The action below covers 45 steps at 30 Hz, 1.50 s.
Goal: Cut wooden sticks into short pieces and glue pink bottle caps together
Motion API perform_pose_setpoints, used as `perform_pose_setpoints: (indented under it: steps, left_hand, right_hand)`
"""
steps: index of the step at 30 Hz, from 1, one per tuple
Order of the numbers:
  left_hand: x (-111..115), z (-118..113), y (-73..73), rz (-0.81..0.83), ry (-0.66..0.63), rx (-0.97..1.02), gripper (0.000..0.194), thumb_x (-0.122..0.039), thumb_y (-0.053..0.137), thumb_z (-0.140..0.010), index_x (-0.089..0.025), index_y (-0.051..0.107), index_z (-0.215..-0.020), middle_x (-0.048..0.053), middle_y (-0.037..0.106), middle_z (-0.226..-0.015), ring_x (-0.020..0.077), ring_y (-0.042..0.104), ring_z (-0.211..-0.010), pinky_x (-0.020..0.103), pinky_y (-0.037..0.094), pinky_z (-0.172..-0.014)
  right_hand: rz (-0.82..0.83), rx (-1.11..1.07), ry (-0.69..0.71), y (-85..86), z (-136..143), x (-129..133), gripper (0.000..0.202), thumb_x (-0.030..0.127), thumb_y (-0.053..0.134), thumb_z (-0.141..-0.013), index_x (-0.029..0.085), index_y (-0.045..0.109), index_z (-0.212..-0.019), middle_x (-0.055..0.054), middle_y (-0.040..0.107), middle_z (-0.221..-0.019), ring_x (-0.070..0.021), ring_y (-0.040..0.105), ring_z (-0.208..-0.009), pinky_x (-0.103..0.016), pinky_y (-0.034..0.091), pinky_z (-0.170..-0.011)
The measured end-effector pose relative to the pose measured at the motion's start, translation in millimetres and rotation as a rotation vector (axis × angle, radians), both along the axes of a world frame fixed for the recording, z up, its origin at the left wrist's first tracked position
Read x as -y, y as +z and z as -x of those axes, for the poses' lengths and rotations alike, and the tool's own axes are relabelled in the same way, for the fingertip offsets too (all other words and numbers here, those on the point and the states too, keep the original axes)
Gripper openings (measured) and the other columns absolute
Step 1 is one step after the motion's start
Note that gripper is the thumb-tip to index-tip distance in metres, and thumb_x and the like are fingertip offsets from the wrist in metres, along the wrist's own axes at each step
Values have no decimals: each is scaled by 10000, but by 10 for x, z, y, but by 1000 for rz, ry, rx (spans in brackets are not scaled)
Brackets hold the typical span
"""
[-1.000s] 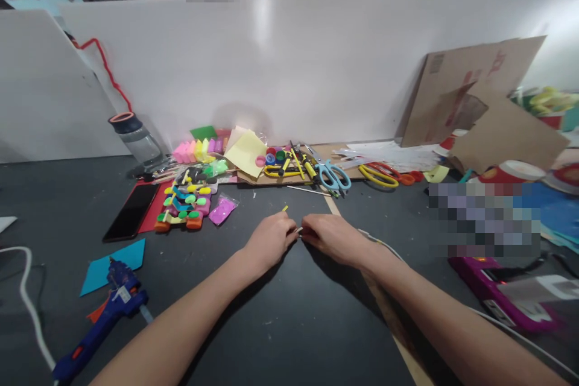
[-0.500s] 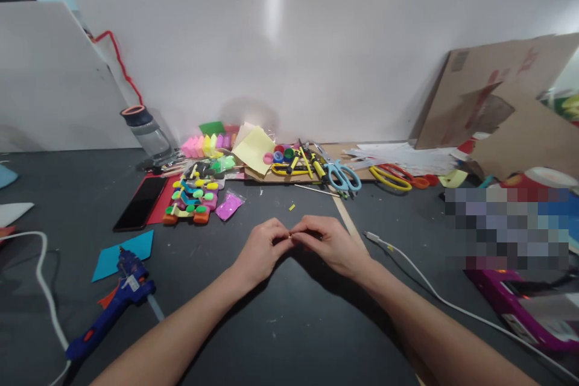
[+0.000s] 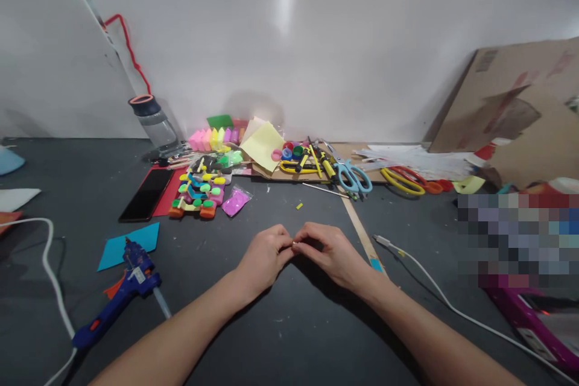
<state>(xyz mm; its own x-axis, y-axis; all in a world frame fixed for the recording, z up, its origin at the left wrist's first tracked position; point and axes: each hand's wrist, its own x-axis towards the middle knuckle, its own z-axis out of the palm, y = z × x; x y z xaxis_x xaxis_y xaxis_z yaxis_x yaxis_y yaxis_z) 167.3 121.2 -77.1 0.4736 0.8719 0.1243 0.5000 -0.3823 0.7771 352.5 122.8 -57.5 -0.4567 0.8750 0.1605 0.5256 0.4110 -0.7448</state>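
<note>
My left hand (image 3: 268,256) and my right hand (image 3: 329,255) meet above the dark table (image 3: 289,338), fingertips pinched together. A tiny pale piece shows between the fingertips, too small to name. Just beyond the hands lies a small yellow scrap (image 3: 299,206). A packet of purple clay (image 3: 236,201) rests farther left, beside several small colourful clay models (image 3: 196,193). A long thin wooden strip (image 3: 357,220) runs past my right hand toward the forearm.
A blue glue gun (image 3: 136,277) lies at left on a blue paper piece (image 3: 111,253), near a phone (image 3: 147,194). Scissors (image 3: 347,175), cutters and a bottle (image 3: 156,126) line the back by a white partition (image 3: 316,54). A white cable (image 3: 429,274) crosses the right side.
The view has tilted and shifted slightly, so the things on the table appear moved. Both hands stay pinched together, with only a slight shift of the fingers.
</note>
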Motion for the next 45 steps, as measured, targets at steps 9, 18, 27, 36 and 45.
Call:
perform_pose_setpoints:
  steps: [9, 18, 27, 36, 45]
  left_hand:
    - [35, 10, 125, -62, 18, -76, 188, -258, 578, -954, -203, 743, -882, 19, 655, -872, 156, 607, -818, 257, 452, -759]
    - [67, -9, 55, -50, 56, 10, 209, -212, 588, -937, -173, 718, -777, 33, 639, -821, 171, 567, -808, 285, 420, -760]
    - [74, -59, 217, 242, 91, 314, 281, -286, 559, -914, -151, 684, -702, 9, 602, -713, 133, 549, -708, 259, 426, -705]
    - [35, 73, 219, 602, -77, 483, 423, -485, 519, -898, -104, 702, -913, 36, 621, -732, 84, 484, -504, 219, 386, -476]
    - [35, 84, 204, 423, -10, 456, 222, -316, 636, -860, -135, 763, -837, -3, 581, -674, 72, 436, -532, 213, 340, -510]
  right_hand:
    - [-7, -46, -78, 101, 22, 25, 238, 360, 563, -936, 202, 630, -772, -26, 660, -754, -169, 582, -693, -265, 428, -649]
    - [37, -100, -34, 88, 44, 19, 224, 374, 588, -906, 211, 676, -779, -36, 658, -757, -182, 585, -716, -282, 422, -677]
    - [319, -347, -164, 239, 53, -85, 290, 445, 661, -824, 182, 628, -707, 2, 604, -642, -134, 517, -590, -257, 409, -586]
    - [714, -669, -129, 46, 128, -195, 329, 400, 704, -862, 150, 544, -720, 66, 505, -583, -59, 417, -464, -180, 331, -452]
    - [874, -851, -102, -125, 131, -154, 315, 290, 644, -952, 139, 515, -708, 84, 463, -578, -36, 378, -428, -149, 326, -406]
